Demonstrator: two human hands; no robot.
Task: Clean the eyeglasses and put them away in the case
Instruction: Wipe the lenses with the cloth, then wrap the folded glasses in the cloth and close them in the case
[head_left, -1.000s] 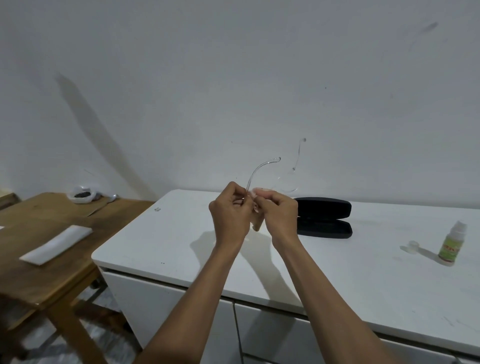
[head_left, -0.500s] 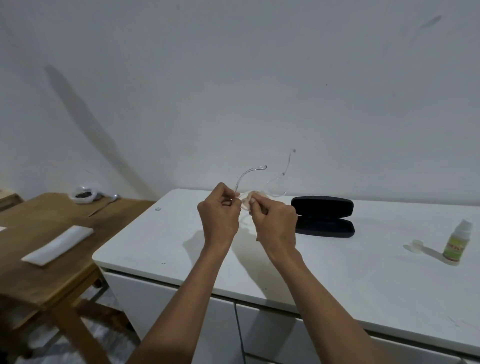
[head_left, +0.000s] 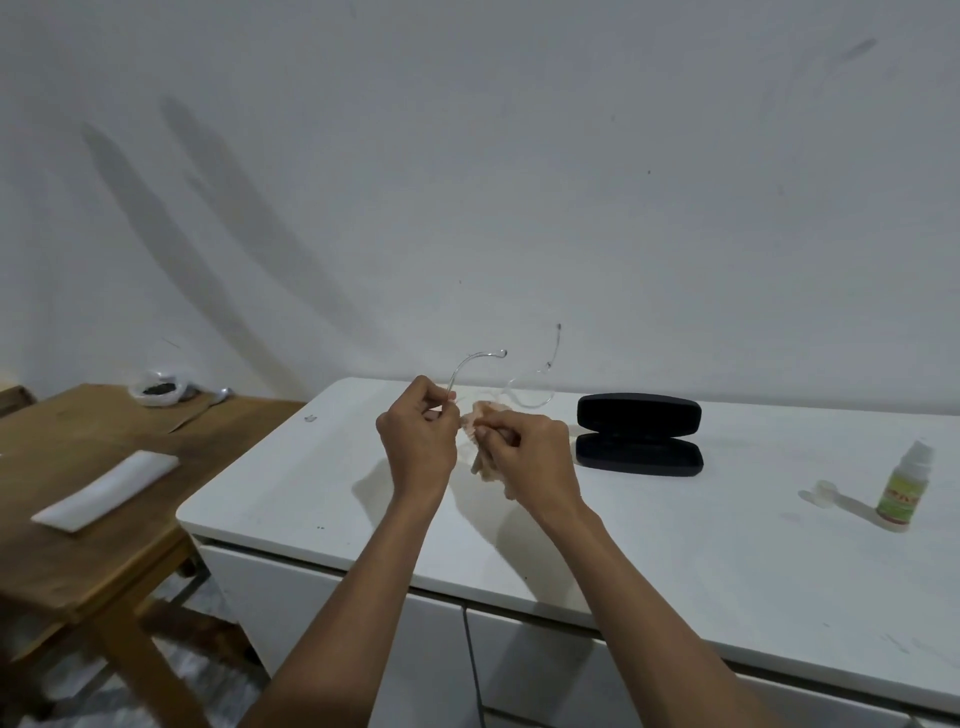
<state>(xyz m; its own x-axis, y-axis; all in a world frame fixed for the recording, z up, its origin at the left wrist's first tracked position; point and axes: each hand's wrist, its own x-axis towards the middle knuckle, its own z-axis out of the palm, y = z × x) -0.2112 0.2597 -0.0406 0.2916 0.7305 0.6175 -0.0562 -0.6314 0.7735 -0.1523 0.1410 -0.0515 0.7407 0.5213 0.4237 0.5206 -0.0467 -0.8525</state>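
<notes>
Head view: both hands raised over the white cabinet top (head_left: 675, 545), w/ the clear-framed eyeglasses (head_left: 527, 389) held between them. Left hand (head_left: 418, 447) has fingers curled, thumb & forefinger pinching the frame near the hinge of one temple arm, which curves up and to the right. Right hand (head_left: 530, 457) has fingers curled round a crumpled pinkish cloth (head_left: 480, 436), bunched against the glasses beside the left hand's fingertips. One lens and the other temple arm stick out past the right hand toward the wall; the lens under the cloth is hidden. Black case (head_left: 639, 434) lies open on the cabinet top, just right of the hands, apart from them. Further right, near the edge of view: small spray bottle (head_left: 904, 488) w/ green label, upright, its clear cap (head_left: 823, 491) lying beside it. Left of the cabinet, a wooden table (head_left: 78, 561) w/ a folded white cloth (head_left: 106, 488) and a small plastic bag (head_left: 158, 387) of dark stuff at the back.
</notes>
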